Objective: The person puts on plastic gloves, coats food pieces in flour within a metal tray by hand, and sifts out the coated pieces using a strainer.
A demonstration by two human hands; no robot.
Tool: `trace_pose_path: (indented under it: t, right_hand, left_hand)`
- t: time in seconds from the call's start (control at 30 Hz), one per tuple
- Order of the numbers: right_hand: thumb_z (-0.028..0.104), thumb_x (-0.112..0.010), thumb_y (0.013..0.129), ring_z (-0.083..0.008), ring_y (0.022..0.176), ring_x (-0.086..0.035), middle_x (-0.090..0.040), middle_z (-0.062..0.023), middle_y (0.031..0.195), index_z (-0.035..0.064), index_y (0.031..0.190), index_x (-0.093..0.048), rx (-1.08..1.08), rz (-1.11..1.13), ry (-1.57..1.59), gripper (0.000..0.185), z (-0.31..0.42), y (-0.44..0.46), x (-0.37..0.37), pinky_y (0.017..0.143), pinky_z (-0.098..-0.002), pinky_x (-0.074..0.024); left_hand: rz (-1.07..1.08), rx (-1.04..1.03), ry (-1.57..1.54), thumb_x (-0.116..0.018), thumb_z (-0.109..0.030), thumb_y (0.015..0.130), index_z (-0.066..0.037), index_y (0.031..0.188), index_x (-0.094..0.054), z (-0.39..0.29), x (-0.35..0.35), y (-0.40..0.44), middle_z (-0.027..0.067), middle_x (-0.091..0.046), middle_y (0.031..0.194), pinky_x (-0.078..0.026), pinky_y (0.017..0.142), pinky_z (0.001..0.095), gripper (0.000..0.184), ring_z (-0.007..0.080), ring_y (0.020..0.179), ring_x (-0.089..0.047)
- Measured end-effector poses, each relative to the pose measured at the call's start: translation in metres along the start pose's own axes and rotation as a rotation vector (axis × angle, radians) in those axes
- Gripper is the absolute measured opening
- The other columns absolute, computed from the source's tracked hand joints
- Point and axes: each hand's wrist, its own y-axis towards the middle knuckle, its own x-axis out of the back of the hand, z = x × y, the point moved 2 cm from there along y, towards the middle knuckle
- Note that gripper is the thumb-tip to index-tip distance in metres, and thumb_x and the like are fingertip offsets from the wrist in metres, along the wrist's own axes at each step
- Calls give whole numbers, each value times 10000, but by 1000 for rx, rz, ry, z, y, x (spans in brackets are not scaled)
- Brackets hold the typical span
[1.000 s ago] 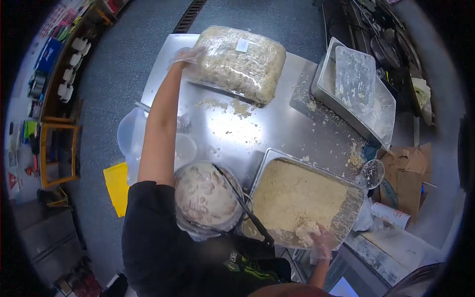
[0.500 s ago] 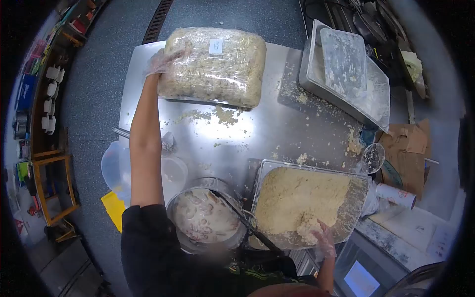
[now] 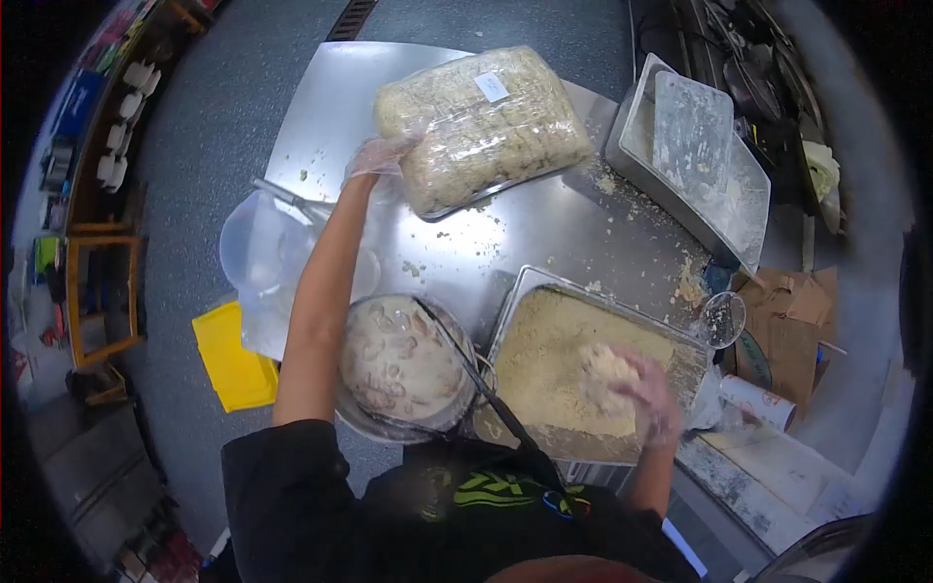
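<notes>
My left hand, in a clear plastic glove, rests against the left side of a tray load wrapped in clear film. Its fingers are stretched out onto the film; a small white label lies on top. In the lower right, my gloved right hand, smeared by motion, has its fingers curled at a crumb-coated clump above a metal pan of pale yellow crumbs. What the clump has inside is hidden. Between my arms stands a round metal pot of pieces in whitish liquid, with black-handled tongs across its rim.
At the back right stands a deep metal pan with a floury lid or tray in it. A clear round container and cardboard are at the right edge. Left of my arm are a translucent tub and a yellow tray. Crumbs dot the steel table.
The wrapped tray has shifted right and turned at an angle, with my left hand still against it. My right hand has moved up over the crumbs with the clump. The camera view has shifted too.
</notes>
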Motion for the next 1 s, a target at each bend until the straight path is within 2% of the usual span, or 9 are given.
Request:
trace_pose_path:
  t: [0.07,0.17,0.27,0.37,0.5,0.57,0.73,0.83,1.0]
  right_hand:
    - [182,-636,669,-188,975,-487,-500,-114,1090,5,1131,-465,127,89,198,524,51,35,-20,813,-310,-413]
    - [201,-620,678,-204,987,-484,-501,-121,1090,13,1139,-460,356,35,-219,523,97,120,-46,821,-306,-413]
    - [290,-620,685,-254,1034,-455,-474,-119,1138,41,1152,-454,507,-92,-347,554,150,192,-103,882,-334,-370]
    - [353,-604,709,-246,1013,-468,-503,-124,1092,50,1138,-457,728,-198,-583,545,144,276,-135,852,-346,-394]
    - [328,-539,777,-219,824,-543,-549,-112,964,60,1034,-502,621,-530,-973,373,117,330,-124,728,-340,-454]
    - [265,-497,811,-220,686,-549,-555,-87,916,59,966,-513,1163,-948,-1426,258,127,349,-75,608,-325,-477]
    - [411,-411,815,-303,985,-487,-492,-201,1083,-2,1060,-492,321,-513,-1226,487,167,427,51,834,-377,-380]
    - [478,-380,809,-322,1088,-416,-428,-223,1174,-5,1119,-469,549,-287,-608,581,135,453,60,915,-371,-308]
    - [670,-325,718,-310,1168,-332,-348,-224,1248,-23,1183,-400,86,-487,-548,837,120,447,54,955,-364,-253]
  left_hand:
    - [26,86,72,-601,-507,656,0,954,-598,20,-5,-4,136,-606,878,-431,751,293,588,197,836,-574]
    - [77,-72,-257,-532,-491,725,-8,993,-581,68,-16,19,136,-595,909,-429,763,320,555,222,878,-560]
    - [110,363,-912,-404,-479,802,-41,1085,-522,65,-27,9,113,-564,996,-421,800,334,535,237,921,-536]
    - [72,268,-1181,-204,-570,818,19,1137,-422,-6,-31,-51,118,-565,994,-467,695,311,704,233,815,-568]
    - [119,72,-1366,-158,-559,827,-72,1198,-379,48,-66,-1,98,-475,1145,-433,826,360,651,241,1000,-490]
    - [86,54,-1422,-248,-529,834,-76,1153,-418,47,-72,-1,79,-527,1042,-439,787,374,579,236,906,-531]
    - [-248,142,-969,-322,-484,840,-45,1119,-442,76,-87,-5,102,-548,1005,-427,778,352,534,261,861,-547]
    - [-412,113,-624,-362,-478,825,-18,1104,-452,50,-79,11,120,-550,995,-422,778,337,545,268,861,-545]
    - [-506,125,-155,-486,-525,749,30,1059,-494,-45,-46,-62,128,-575,910,-432,746,336,635,240,852,-543]
